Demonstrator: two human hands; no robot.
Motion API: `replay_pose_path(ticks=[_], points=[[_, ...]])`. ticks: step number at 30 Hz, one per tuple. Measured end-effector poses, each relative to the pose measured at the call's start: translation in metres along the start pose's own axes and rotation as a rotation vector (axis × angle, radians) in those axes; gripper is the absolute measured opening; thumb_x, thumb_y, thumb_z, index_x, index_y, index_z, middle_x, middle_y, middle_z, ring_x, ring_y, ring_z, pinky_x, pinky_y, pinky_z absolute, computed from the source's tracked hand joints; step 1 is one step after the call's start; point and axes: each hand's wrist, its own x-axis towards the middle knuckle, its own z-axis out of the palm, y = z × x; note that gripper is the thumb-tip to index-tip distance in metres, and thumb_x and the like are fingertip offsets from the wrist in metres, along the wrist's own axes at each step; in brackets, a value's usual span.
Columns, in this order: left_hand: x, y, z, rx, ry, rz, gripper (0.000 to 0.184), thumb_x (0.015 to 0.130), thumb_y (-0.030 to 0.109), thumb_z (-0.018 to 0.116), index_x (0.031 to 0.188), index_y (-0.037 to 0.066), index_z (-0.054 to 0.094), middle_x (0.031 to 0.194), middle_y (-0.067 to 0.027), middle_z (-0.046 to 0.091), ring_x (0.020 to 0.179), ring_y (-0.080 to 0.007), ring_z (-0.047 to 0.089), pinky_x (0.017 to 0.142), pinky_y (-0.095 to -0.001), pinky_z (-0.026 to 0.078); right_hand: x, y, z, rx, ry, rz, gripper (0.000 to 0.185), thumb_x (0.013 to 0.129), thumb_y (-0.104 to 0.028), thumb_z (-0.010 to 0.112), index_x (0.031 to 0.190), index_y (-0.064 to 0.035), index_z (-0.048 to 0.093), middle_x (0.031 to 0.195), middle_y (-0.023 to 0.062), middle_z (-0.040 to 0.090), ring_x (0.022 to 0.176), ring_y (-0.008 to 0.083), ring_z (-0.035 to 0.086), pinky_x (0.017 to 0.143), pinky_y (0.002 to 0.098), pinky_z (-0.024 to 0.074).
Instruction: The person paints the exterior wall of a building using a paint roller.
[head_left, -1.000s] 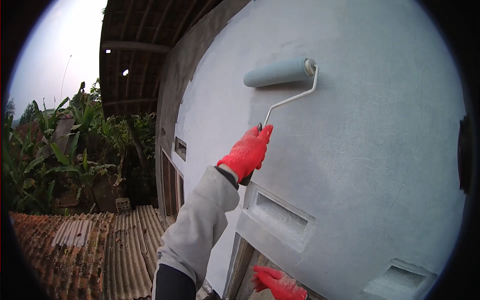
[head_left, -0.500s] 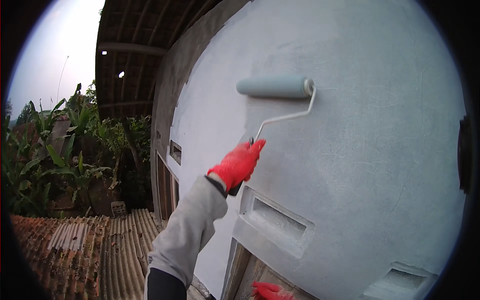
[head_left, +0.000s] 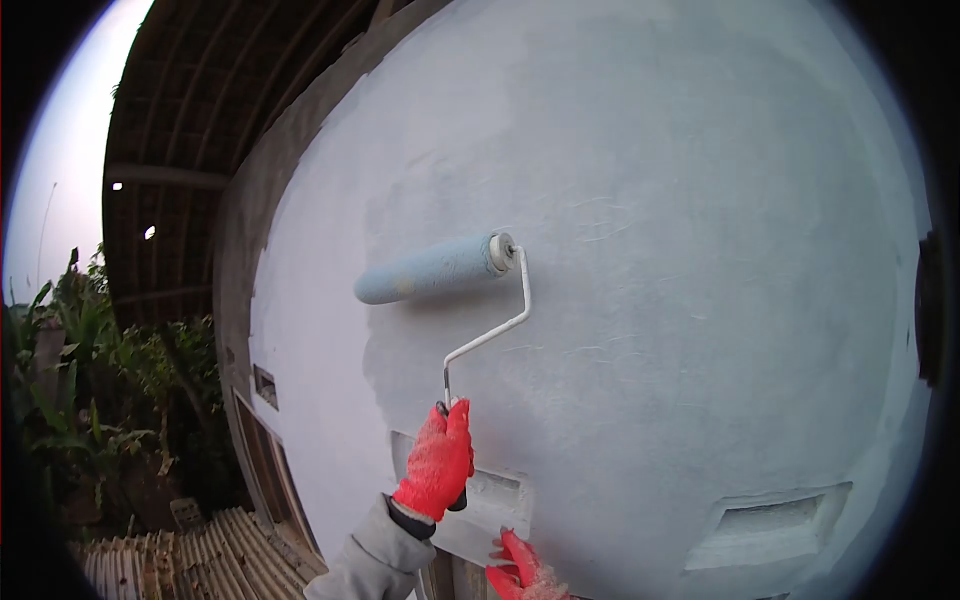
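My left hand (head_left: 438, 462), in a red glove, is closed around the handle of a paint roller (head_left: 430, 270). The roller's pale blue sleeve lies across the wall (head_left: 640, 330), with a shadow beneath it; whether it presses on the surface I cannot tell. A bent white wire frame runs from the sleeve's right end down to the handle. My right hand (head_left: 525, 570), also red-gloved, is at the bottom edge, low beside the wall. Its fingers are bent but apart, with nothing visible in them; part of this hand is cut off.
A recessed vent (head_left: 495, 490) lies behind my left hand, and another vent (head_left: 770, 515) sits lower right. The wall has whiter and greyer paint patches. A roof overhang (head_left: 190, 130), plants (head_left: 110, 390) and corrugated roofing sheets (head_left: 190, 560) are at left.
The view has turned right and upward. My left hand and the roller have shifted down and left in the picture, closer to the vent. More of my right hand shows, its fingers now raised.
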Motion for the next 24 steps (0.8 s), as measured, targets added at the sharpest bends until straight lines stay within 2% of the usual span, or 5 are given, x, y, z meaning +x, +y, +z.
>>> replay_pose_path(ticks=[3, 5, 8, 16, 24], points=[[-0.025, 0.009, 0.029, 0.002, -0.097, 0.061, 0.031, 0.100, 0.038, 0.049, 0.095, 0.007, 0.048, 0.062, -0.0028, 0.050, 0.049, -0.0151, 0.051, 0.048, -0.0298, 0.043, 0.033, -0.024, -0.012, -0.163, 0.323, -0.221, 0.041, 0.090, -0.007, 0.061, 0.131, -0.0080, 0.056, 0.107, 0.0121, 0.064, 0.083, 0.0248, 0.066, 0.073, 0.0341, 0.0526], [-0.048, 0.026, 0.048, 0.082, -0.131, 0.083, 0.031, 0.100, 0.037, 0.049, 0.097, 0.006, 0.049, 0.065, -0.0047, 0.053, 0.053, -0.0168, 0.054, 0.051, -0.0317, 0.045, 0.047, -0.042, -0.031, -0.173, 0.077, -0.102, 0.078, 0.087, -0.003, 0.063, 0.149, 0.0044, 0.017, 0.139, 0.0232, 0.041, 0.123, 0.0294, 0.051, 0.098, 0.0369, 0.0460], [-0.061, 0.038, 0.074, 0.243, -0.177, 0.165, 0.031, 0.100, 0.036, 0.048, 0.100, 0.005, 0.049, 0.071, -0.0104, 0.059, 0.066, -0.0235, 0.062, 0.063, -0.0381, 0.048, 0.062, -0.064, -0.059, -0.163, 0.081, -0.244, 0.084, 0.085, 0.000, 0.061, 0.149, 0.0069, 0.007, 0.151, 0.0266, 0.024, 0.138, 0.0364, 0.034, 0.106, 0.0411, 0.0391], [-0.086, 0.088, 0.143, 0.077, -0.438, 0.329, 0.031, 0.101, 0.036, 0.049, 0.098, 0.006, 0.053, 0.077, -0.0058, 0.060, 0.069, -0.0150, 0.060, 0.066, -0.0298, 0.049, 0.063, -0.114, -0.146, -0.284, 0.228, -0.239, 0.090, 0.086, -0.008, 0.059, 0.149, 0.0081, -0.003, 0.129, 0.0319, 0.052, 0.107, 0.0447, 0.061, 0.087, 0.0434, 0.0495], [-0.107, 0.126, 0.226, 0.375, -0.292, 0.654, 0.032, 0.101, 0.036, 0.046, 0.103, 0.005, 0.057, 0.095, -0.0165, 0.065, 0.091, -0.0345, 0.065, 0.081, -0.0418, 0.048, 0.078, -0.138, -0.225, -0.436, 0.419, -0.344, 0.089, 0.088, -0.010, 0.061, 0.153, -0.0032, 0.001, 0.149, 0.0244, 0.035, 0.136, 0.0349, 0.040, 0.109, 0.0368, 0.0323]])
